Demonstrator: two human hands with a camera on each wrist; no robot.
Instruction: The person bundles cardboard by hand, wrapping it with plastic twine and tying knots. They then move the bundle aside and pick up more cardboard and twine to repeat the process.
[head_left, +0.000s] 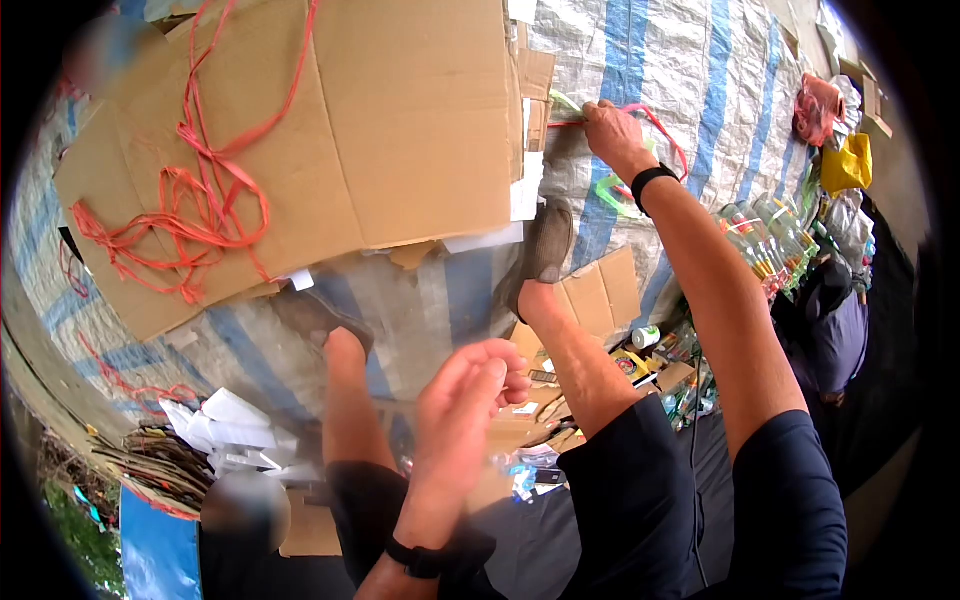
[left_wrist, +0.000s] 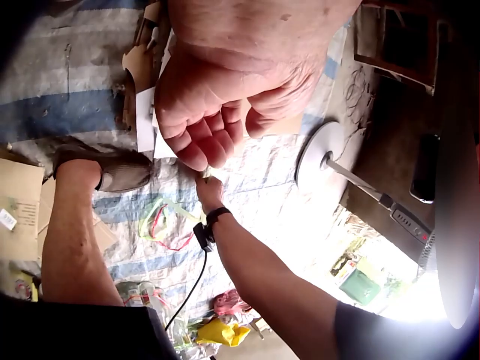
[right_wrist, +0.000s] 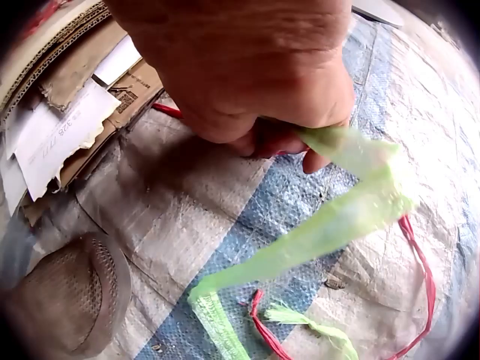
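My right hand (head_left: 615,137) grips a pale green flat plastic twine (right_wrist: 300,240) beside the right edge of a cardboard stack (head_left: 420,120). In the right wrist view the twine folds out from under the curled fingers and trails across the striped sheet. Red twine (right_wrist: 425,277) hangs down with it, and another red length shows between the hand and the stack. My left hand (head_left: 460,410) is raised over my legs, fingers loosely bent and holding nothing. A tangle of red twine (head_left: 215,160) lies on top of the stack.
A blue-and-white striped sheet (head_left: 660,60) covers the ground. My shoe (head_left: 548,240) stands close to the stack. Glass bottles (head_left: 765,235), a yellow bag (head_left: 847,163) and a red bag (head_left: 818,108) lie to the right. White foam pieces (head_left: 235,425) sit at lower left. A fan (left_wrist: 321,159) stands nearby.
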